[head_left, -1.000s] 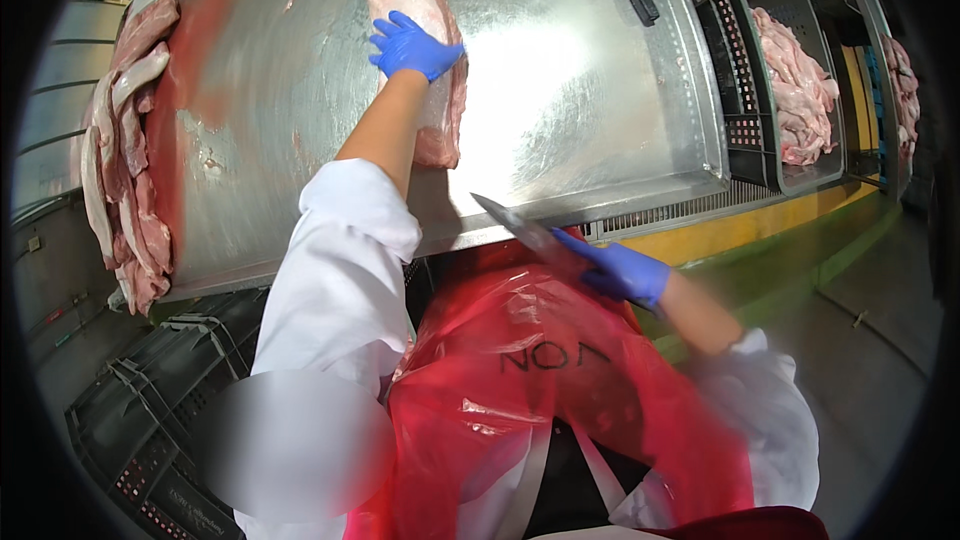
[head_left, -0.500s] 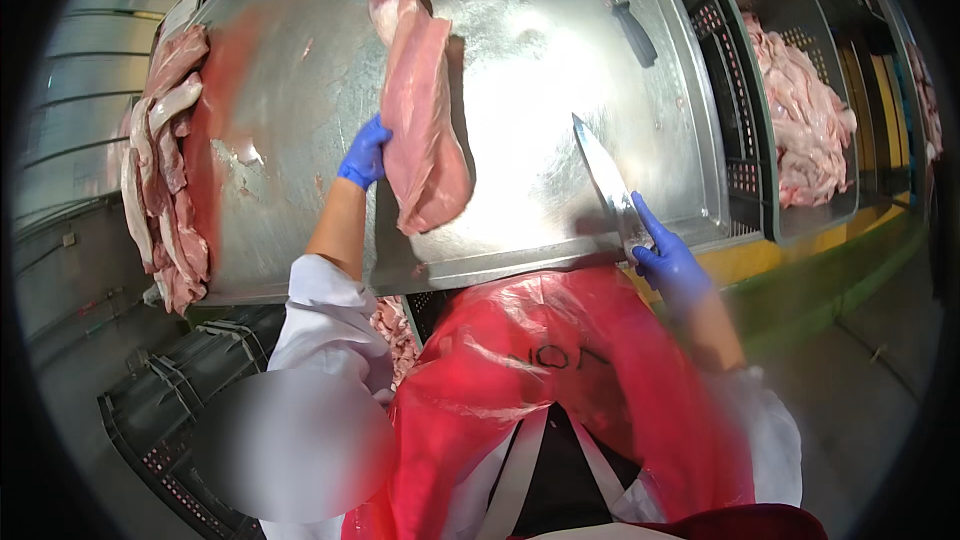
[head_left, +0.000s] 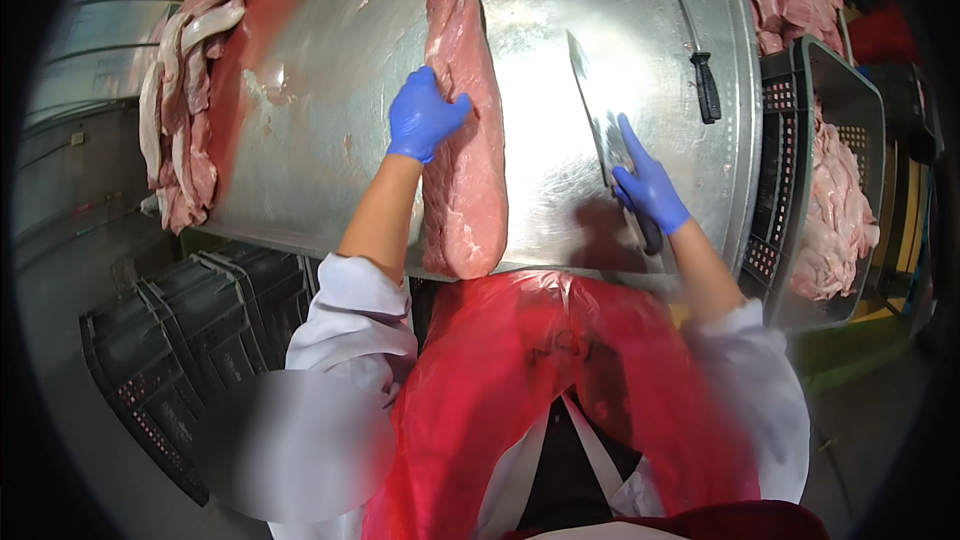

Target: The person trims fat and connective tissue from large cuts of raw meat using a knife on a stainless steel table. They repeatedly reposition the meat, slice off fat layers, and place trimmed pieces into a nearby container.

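A long boneless piece of pink meat (head_left: 468,180) lies lengthwise on the metal table, its near end at the front edge. My left hand (head_left: 425,118), in a blue glove, grips its left side, thumb across the top. On the right, my gloved right hand (head_left: 648,185) is closed around a knife (head_left: 590,100) with the index finger stretched out. The blade points away from me, apart from the meat; the dark handle's end shows below the palm.
A sharpening steel (head_left: 705,85) lies at the table's (head_left: 340,130) right side. Meat strips (head_left: 185,110) are piled along its left edge. Grey crates (head_left: 870,100) with pale trimmings stand to the right; dark crates (head_left: 200,330) stand at lower left.
The meat has been turned over or straightened and now reaches the near edge. My left hand has moved from its side onto its upper part. The knife has moved slightly away from me.
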Available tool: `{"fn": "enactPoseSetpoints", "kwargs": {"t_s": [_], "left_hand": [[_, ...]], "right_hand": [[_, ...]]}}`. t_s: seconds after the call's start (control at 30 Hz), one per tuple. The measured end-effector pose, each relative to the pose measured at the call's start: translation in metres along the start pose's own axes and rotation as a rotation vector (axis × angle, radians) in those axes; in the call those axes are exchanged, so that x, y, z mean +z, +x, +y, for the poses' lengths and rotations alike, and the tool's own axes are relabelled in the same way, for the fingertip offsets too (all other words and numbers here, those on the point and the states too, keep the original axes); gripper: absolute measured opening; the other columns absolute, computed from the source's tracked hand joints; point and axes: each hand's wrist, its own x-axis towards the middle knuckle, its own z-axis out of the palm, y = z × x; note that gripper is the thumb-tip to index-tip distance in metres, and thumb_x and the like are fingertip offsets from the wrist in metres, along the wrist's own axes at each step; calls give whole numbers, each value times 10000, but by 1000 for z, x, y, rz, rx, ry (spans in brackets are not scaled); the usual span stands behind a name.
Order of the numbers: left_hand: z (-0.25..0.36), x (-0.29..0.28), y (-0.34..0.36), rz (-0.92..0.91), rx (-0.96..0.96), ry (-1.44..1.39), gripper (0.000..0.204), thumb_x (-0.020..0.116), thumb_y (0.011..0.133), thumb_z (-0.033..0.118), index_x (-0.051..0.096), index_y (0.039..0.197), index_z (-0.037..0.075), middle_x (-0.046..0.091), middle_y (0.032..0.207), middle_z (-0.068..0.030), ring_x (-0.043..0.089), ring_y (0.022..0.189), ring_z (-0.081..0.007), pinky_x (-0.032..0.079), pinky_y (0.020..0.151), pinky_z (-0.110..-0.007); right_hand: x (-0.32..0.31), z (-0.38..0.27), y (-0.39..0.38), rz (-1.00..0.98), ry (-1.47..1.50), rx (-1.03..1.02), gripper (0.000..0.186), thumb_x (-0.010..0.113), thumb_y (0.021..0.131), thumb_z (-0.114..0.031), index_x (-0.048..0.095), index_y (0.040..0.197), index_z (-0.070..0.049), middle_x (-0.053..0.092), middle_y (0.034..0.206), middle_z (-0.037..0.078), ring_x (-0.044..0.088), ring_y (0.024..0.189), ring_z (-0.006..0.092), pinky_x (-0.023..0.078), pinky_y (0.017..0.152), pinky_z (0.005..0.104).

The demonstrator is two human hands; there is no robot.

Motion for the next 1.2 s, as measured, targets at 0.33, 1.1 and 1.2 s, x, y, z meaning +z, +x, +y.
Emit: {"fn": "enactPoseSetpoints", "kwargs": {"t_s": [0.33,1.1,1.2], "left_hand": [[-45,-3,7,98,-133,-356,281,614,868,246,585,859,-34,639,822,-303,643,776,-467,498,709,-510],[-16,-150,-118,141,183,-1020,328,607,994,122,599,1287,-24,628,1086,7,549,985,-78,456,885,-250],[-15,-159,-137,121,189,-1032,350,599,996,105,590,1323,-19,656,1163,-39,604,1042,-114,480,918,-271]], "right_hand": [[137,-88,181,-97,26,-369,801,545,980,-108,150,1645,-315,633,774,74,585,599,127,550,578,311],[177,-60,31,-893,-416,164,516,400,1072,-516,511,1488,-231,602,711,70,570,539,162,507,565,305],[197,-66,32,-907,-447,340,593,443,1033,-279,263,1597,-292,638,762,63,579,534,151,531,597,312]]}}
